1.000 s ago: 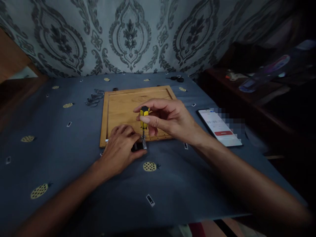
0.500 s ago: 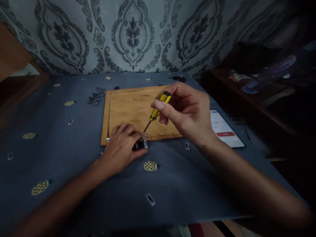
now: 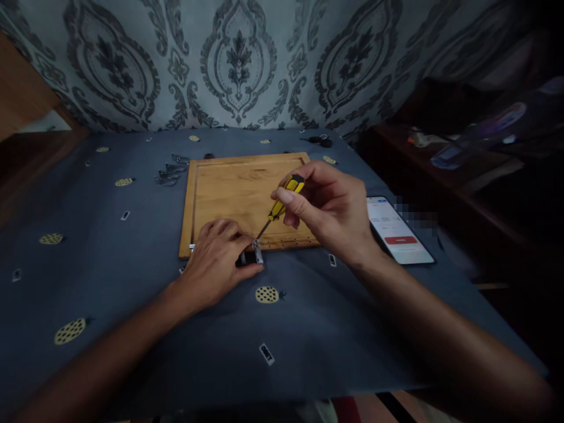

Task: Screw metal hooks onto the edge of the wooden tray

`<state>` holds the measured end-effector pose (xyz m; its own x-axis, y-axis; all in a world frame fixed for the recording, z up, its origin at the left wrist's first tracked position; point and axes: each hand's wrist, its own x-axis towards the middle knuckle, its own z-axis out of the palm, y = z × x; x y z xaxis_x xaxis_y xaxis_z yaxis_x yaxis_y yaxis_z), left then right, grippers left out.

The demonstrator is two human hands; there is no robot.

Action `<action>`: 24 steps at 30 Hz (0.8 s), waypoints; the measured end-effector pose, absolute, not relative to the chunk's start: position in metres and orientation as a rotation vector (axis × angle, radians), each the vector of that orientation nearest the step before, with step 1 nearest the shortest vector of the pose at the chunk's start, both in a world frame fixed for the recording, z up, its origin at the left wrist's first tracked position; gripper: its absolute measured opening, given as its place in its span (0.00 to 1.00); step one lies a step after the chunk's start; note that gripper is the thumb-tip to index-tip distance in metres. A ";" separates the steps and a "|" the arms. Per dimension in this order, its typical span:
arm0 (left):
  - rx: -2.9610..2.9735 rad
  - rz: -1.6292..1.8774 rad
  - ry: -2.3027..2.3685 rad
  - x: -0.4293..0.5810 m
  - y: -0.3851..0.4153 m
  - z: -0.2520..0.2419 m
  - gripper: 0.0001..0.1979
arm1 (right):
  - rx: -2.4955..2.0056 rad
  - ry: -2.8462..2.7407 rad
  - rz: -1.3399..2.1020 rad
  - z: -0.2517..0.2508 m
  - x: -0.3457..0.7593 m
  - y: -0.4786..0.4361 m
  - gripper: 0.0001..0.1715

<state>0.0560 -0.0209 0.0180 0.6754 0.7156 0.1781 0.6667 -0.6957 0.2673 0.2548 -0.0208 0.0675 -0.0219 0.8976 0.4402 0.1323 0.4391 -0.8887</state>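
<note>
My right hand pinches a small yellow-and-black screwdriver between thumb and fingers, its shaft slanting down to the left. The tip is at a small silver metal fitting, which has a dark part beside it, at the near edge of a wooden board. My left hand is closed around this fitting, fingers over the board's edge and thumb in front, hiding much of it. Another bit of silver metal shows just left of that hand.
Several small metal pieces lie left of the board on the dark blue tablecloth. A lit phone rests to the right. Behind the board is a dark item resembling scissors. A patterned curtain hangs at the back.
My right hand has lowered slightly and moved left, bringing the screwdriver tip down to the metal fitting. My left hand keeps its grip in about the same place.
</note>
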 end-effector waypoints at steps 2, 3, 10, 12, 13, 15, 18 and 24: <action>2.705 0.408 1.128 0.056 -0.021 0.018 0.15 | -0.973 -1.483 0.797 0.067 0.254 -0.021 0.18; 2.706 0.414 1.124 0.056 -0.021 0.018 0.15 | -0.974 -1.481 0.799 0.066 0.254 -0.021 0.18; 2.704 0.419 1.109 0.055 -0.021 0.018 0.15 | -0.970 -1.471 0.803 0.065 0.254 -0.021 0.19; 2.704 0.420 1.113 0.056 -0.021 0.019 0.14 | -0.972 -1.476 0.801 0.066 0.254 -0.021 0.19; 2.706 0.419 1.117 0.056 -0.021 0.019 0.14 | -0.969 -1.478 0.801 0.065 0.254 -0.022 0.19; 2.712 0.416 1.122 0.056 -0.021 0.019 0.15 | -0.965 -1.482 0.805 0.065 0.254 -0.022 0.19; 2.719 0.418 1.123 0.056 -0.021 0.018 0.15 | -0.969 -1.480 0.810 0.066 0.254 -0.022 0.18; 2.708 0.408 1.125 0.056 -0.022 0.018 0.15 | -0.956 -1.457 0.858 0.067 0.251 -0.022 0.21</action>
